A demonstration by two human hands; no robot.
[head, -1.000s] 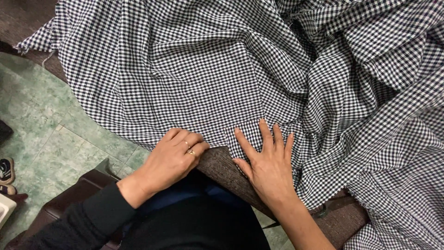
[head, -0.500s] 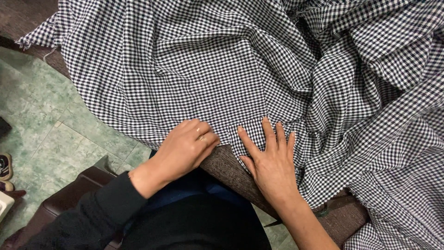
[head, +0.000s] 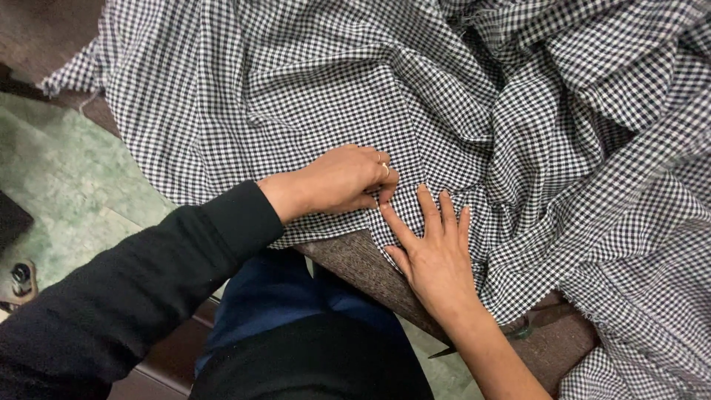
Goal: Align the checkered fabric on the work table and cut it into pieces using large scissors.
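Note:
A large black-and-white checked cloth (head: 311,89) is spread over a brown padded surface (head: 355,259) and bunches into folds at the right. My left hand (head: 337,180), in a black sleeve and wearing rings, lies curled on the cloth near its front edge, fingertips pinching at a crease. My right hand (head: 433,252) presses flat on the cloth right beside it, fingers spread and pointing away from me. The two hands almost touch at the fingertips.
A green patterned floor (head: 59,178) shows at the left, with a small dark object (head: 21,278) on it. Dark scissors (head: 518,330) peek out from under the cloth by my right forearm. My blue-clad lap (head: 281,296) is below the surface's edge.
My left hand has slid to the right and farther onto the cloth, closing up against my right hand. The right hand has stayed flat, almost in place.

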